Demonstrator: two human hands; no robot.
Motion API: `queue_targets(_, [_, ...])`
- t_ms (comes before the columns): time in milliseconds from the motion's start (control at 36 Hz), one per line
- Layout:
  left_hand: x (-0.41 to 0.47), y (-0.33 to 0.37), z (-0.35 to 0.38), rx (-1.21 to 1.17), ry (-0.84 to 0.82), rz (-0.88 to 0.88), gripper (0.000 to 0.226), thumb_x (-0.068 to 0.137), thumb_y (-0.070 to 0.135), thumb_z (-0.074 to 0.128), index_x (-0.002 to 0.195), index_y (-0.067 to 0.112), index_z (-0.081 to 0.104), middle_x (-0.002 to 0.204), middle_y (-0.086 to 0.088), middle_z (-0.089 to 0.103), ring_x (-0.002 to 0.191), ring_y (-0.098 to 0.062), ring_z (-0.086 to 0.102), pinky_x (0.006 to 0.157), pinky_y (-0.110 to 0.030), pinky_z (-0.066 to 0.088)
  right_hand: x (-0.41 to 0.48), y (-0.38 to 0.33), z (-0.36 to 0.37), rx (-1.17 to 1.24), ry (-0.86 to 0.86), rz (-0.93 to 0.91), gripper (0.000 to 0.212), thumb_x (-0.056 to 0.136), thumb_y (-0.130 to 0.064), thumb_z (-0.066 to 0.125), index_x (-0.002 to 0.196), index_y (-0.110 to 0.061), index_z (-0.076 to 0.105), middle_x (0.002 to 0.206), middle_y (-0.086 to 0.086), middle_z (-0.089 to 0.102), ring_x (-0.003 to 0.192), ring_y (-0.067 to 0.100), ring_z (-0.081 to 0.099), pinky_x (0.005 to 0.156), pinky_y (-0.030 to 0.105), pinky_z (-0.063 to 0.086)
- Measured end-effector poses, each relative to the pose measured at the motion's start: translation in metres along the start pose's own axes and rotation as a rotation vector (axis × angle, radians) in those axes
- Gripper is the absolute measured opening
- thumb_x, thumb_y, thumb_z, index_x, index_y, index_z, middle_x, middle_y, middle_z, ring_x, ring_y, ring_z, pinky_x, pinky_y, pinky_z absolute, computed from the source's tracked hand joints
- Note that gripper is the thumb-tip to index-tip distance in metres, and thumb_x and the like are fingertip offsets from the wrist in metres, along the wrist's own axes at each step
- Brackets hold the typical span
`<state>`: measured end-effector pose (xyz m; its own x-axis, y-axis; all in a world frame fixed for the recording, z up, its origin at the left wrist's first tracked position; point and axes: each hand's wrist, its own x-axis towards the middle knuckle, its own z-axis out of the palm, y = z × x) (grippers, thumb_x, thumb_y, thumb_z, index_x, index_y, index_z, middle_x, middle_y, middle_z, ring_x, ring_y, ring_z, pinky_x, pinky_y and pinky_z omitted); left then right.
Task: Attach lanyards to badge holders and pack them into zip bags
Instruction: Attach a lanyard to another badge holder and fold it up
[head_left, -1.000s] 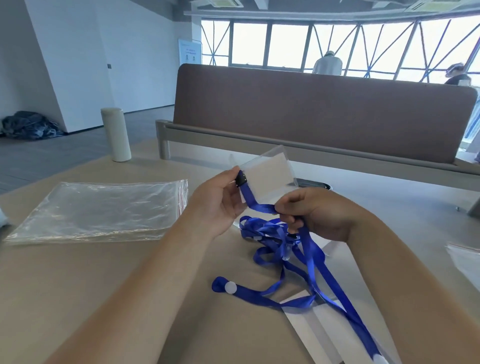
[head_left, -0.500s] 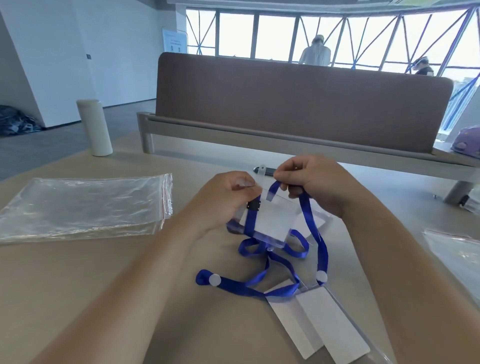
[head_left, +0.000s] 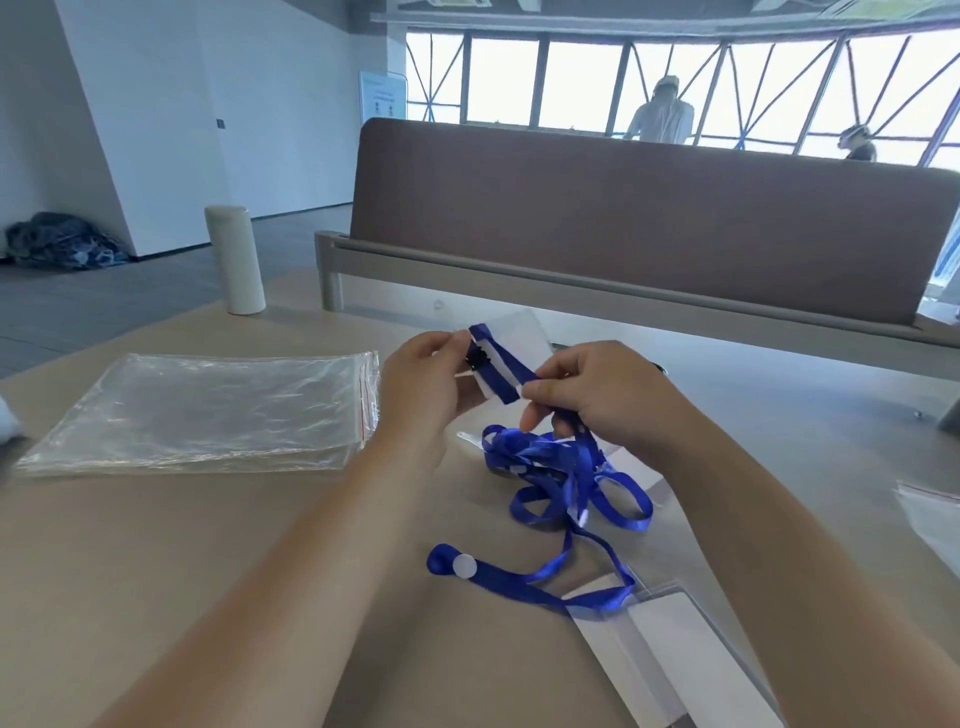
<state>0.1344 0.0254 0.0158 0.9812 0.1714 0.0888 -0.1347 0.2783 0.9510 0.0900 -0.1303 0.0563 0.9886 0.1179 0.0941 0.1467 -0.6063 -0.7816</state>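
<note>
A clear badge holder (head_left: 524, 338) with a white card is held up above the table. My left hand (head_left: 421, 384) pinches its top edge at the black clip (head_left: 477, 358) of a blue lanyard (head_left: 506, 371). My right hand (head_left: 587, 395) grips the blue strap just right of the clip. The rest of the lanyard lies in a tangled pile (head_left: 561, 478) on the table below my right hand, with a looped end and white button (head_left: 462, 565) nearer me. More badge holders (head_left: 670, 660) lie flat at the lower right.
A stack of clear zip bags (head_left: 208, 410) lies on the table to the left. A white cylinder (head_left: 235, 259) stands at the far left edge. A brown divider panel (head_left: 623, 218) runs along the table's back. Another bag (head_left: 935, 514) shows at the right edge.
Both hands turned the badge holder with the clip and strap. The right hand lowered from the holder's top to grip the strap beside the clip, and the lanyard bunched up on the table.
</note>
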Motion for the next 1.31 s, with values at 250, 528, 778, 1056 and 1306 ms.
queue_targets(250, [0.002, 0.007, -0.004, -0.407, -0.114, -0.237, 0.015, 0.101, 0.02, 0.056, 0.087, 0.019, 0.06, 0.07, 0.006, 0.072, 0.063, -0.007, 0.07, 0.061, -0.025, 0.054, 0.001, 0.018, -0.007, 0.211, -0.196, 0.1, 0.018, 0.097, -0.018, 0.061, 0.097, -0.007, 0.075, 0.075, 0.01, 0.07, 0.059, 0.017, 0.056, 0.067, 0.026, 0.053])
queue_targets(528, [0.0, 0.013, -0.01, -0.308, -0.618, -0.22, 0.012, 0.088, 0.024, 0.061, 0.096, 0.016, 0.062, 0.088, 0.0, 0.059, 0.085, -0.017, 0.056, 0.073, -0.032, 0.053, -0.004, 0.04, -0.036, 0.49, -0.501, 0.097, 0.007, 0.091, -0.003, 0.061, 0.09, 0.003, 0.062, 0.068, 0.013, 0.055, 0.058, 0.019, 0.05, 0.059, 0.025, 0.048])
queue_targets(778, [-0.013, 0.016, -0.008, 0.397, -0.856, 0.007, 0.011, 0.1, 0.017, 0.057, 0.09, 0.016, 0.063, 0.08, 0.0, 0.065, 0.073, -0.017, 0.057, 0.066, -0.026, 0.048, -0.003, 0.045, -0.053, 0.239, -0.359, 0.124, 0.005, 0.087, -0.005, 0.068, 0.092, -0.005, 0.07, 0.083, 0.014, 0.068, 0.076, 0.026, 0.06, 0.063, 0.026, 0.052])
queue_targets(1056, [-0.012, 0.004, 0.004, 0.749, -0.656, 0.204, 0.013, 0.099, 0.027, 0.058, 0.093, 0.02, 0.067, 0.089, 0.006, 0.071, 0.077, -0.007, 0.063, 0.064, -0.024, 0.049, 0.006, 0.021, -0.038, -0.214, 0.054, 0.008, 0.005, 0.089, -0.016, 0.071, 0.086, -0.02, 0.071, 0.082, -0.003, 0.073, 0.07, 0.013, 0.071, 0.065, 0.021, 0.059])
queue_targets(1306, [-0.007, -0.001, 0.006, 0.665, -0.402, 0.189, 0.017, 0.096, 0.033, 0.06, 0.098, 0.019, 0.07, 0.097, 0.006, 0.07, 0.077, -0.002, 0.063, 0.061, -0.018, 0.044, 0.006, 0.002, -0.021, -0.342, 0.117, -0.121, 0.004, 0.089, -0.023, 0.071, 0.09, -0.023, 0.068, 0.084, -0.007, 0.072, 0.077, 0.007, 0.067, 0.077, 0.025, 0.055])
